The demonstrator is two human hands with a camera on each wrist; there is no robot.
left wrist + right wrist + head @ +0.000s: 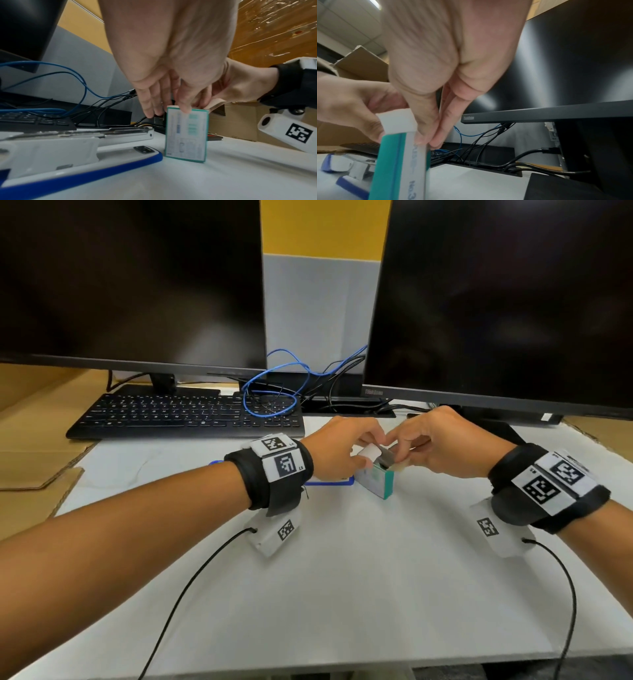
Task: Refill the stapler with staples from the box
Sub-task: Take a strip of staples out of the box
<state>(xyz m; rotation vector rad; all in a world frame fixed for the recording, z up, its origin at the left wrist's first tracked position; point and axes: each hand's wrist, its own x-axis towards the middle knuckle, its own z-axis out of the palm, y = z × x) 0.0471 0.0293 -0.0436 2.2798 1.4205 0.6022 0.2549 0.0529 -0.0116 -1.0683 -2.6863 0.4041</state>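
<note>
Bench layout, staple box at centre
Staple box (375,478) stands on bench (342,577); stapler (72,152) just left of it; keyboard (185,416) behind; two monitors (130,282) at rear.

An office desk: two dark monitors (130,282) stand along the far edge of the white surface (342,577), a black keyboard (185,414) beneath the left one, network cables (274,392) tangled between, ceiling tiles (342,27) overhead.
</note>
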